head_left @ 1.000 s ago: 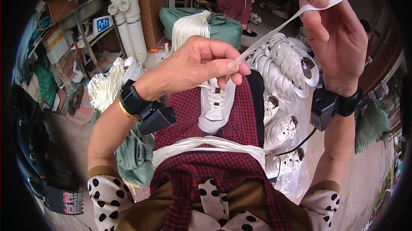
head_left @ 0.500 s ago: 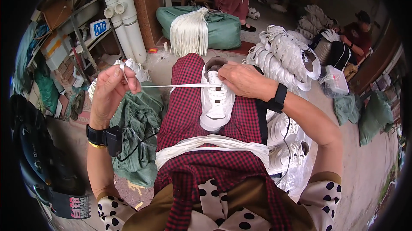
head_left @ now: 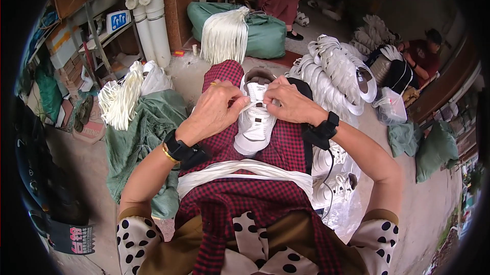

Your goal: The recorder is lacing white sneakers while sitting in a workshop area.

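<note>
A white sneaker (head_left: 253, 131) rests on my lap over the red-and-black checked apron (head_left: 214, 138), its toe toward me and brown lining showing at the collar. My left hand (head_left: 216, 110) is at the shoe's left side, thumb and fingers pinched on a flat white shoelace (head_left: 248, 107) close to the eyelets. On the other side, my right hand (head_left: 292, 102) is closed, its fingertips against the shoe's upper eyelets. What those fingertips pinch is hidden. A bundle of white laces (head_left: 232, 174) lies across my waist.
White laces (head_left: 224, 35) hang over a green sack (head_left: 268, 37) ahead. More laces (head_left: 121, 93) lie on a green sack (head_left: 140, 132) at left. Stacked white shoe parts (head_left: 332, 73) and laced sneakers (head_left: 334, 188) are at right. Two people sit farther back.
My left hand has come in from the far left to the shoe, and the stretched lace is now short. My right hand has shifted from the shoe's collar edge to its eyelets.
</note>
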The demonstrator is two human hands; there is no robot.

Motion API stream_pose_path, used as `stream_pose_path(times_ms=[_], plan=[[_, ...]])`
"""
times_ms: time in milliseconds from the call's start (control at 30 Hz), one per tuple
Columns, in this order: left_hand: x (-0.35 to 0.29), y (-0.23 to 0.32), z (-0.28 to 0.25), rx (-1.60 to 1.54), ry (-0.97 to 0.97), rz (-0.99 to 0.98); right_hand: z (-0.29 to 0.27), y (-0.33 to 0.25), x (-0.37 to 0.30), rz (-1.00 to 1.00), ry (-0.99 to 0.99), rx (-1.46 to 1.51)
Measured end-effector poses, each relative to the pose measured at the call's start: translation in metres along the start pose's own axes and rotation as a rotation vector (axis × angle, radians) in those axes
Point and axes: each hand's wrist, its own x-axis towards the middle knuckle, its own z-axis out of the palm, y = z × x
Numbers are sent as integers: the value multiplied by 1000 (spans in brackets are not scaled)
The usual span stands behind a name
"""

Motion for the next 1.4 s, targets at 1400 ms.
stream_pose_path(times_ms=[1400], plan=[[32, -3, 38, -94, -86, 245, -2, 10, 0, 54, 10, 272]])
